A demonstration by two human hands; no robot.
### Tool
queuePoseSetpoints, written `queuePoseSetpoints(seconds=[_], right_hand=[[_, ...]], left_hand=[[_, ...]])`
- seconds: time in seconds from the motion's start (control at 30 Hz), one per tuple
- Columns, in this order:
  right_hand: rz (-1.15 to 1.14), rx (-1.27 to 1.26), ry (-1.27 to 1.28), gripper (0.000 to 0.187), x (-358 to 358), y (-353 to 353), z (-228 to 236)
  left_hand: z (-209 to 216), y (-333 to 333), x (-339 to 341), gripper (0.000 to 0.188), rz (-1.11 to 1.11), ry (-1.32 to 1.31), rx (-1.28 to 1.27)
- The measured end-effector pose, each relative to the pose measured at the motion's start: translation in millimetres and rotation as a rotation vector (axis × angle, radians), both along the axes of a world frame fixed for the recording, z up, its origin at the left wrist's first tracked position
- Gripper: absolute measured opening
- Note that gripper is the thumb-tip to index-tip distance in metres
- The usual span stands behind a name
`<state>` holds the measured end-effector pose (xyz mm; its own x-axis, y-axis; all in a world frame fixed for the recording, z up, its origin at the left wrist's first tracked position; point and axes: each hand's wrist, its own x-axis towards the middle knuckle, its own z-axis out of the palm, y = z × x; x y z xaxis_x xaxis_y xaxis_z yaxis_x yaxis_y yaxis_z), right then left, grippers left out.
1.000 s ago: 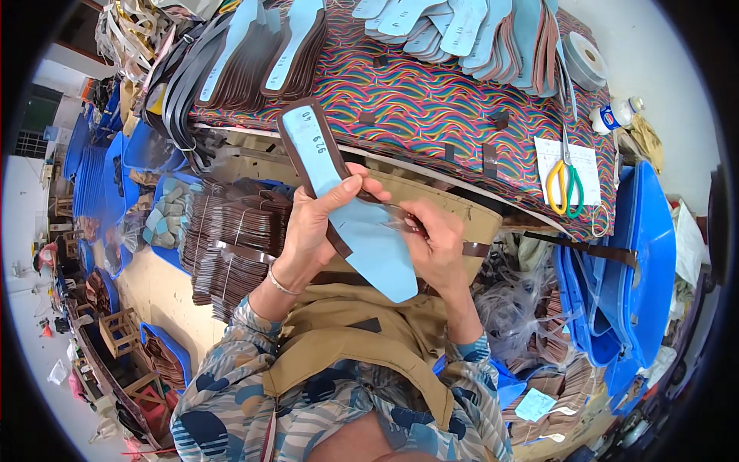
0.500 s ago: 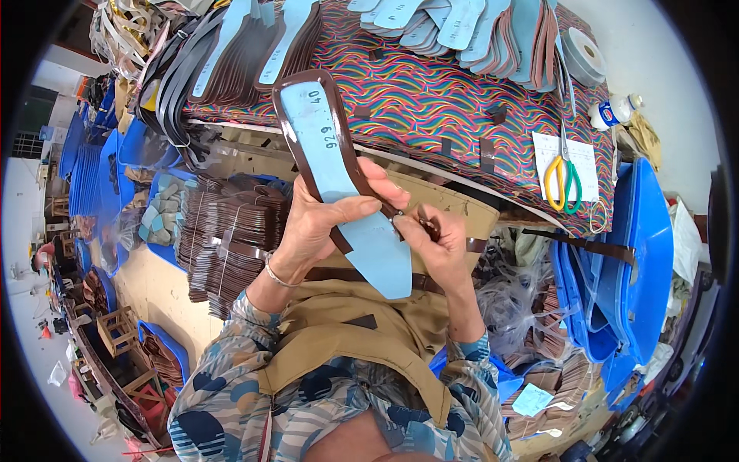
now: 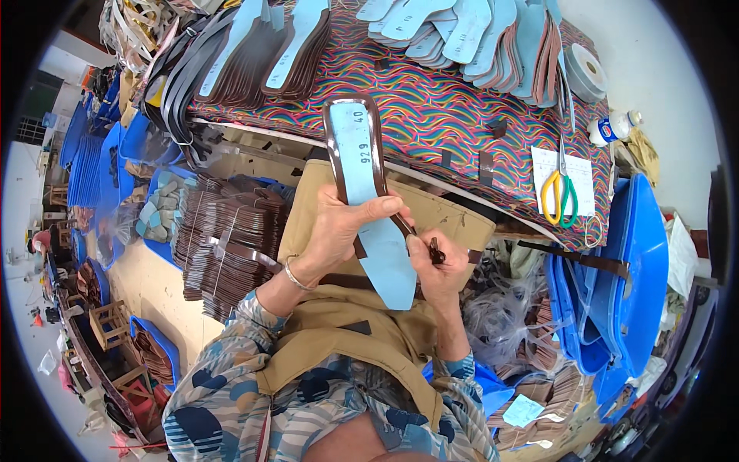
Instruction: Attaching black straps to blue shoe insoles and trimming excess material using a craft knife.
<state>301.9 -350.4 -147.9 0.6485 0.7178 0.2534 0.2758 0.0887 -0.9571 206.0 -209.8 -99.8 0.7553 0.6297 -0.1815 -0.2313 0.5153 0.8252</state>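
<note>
The left hand (image 3: 339,227) grip is clamped on the light-blue insole (image 3: 368,208), thumb across its waist. The right hand (image 3: 433,266) grip pinches the dark brown edge strip (image 3: 402,225) directly right of that thumb, above the patterned surface (image 3: 431,115).

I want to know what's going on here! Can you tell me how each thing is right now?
Left hand: gripping the sole.
Right hand: pinching a dark strap at the sole's edge.
Blue sole: held up, brown rim partly attached.
Scissors: lying on the table, blades closed.
White bottle: lying on its side.
</note>
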Motion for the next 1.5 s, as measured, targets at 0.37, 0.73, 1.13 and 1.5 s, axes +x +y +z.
queuePoseSetpoints(seconds=[0.37, 0.73, 1.13, 1.5], right_hand=[[0.082, 0.112, 0.454, 0.011, 38.7, 29.8, 37.0], [0.052, 0.320, 0.593, 0.010, 54.5, 52.0, 33.6], [0.269, 0.364, 0.946, 0.044, 44.2, 39.4, 2.8], [0.146, 0.549, 0.783, 0.010, 60.9, 33.3, 30.0]], left_hand=[[-21.2, -30.2, 13.5, 0.027, -0.107, 0.166, 0.284], [-6.4, -31.5, 14.8, 0.028, -0.295, 0.166, 0.001], [-22.8, -35.2, 3.6, 0.047, -0.498, -0.115, -0.400], [-2.5, -41.8, 4.5, 0.067, -0.544, -0.157, -0.226]])
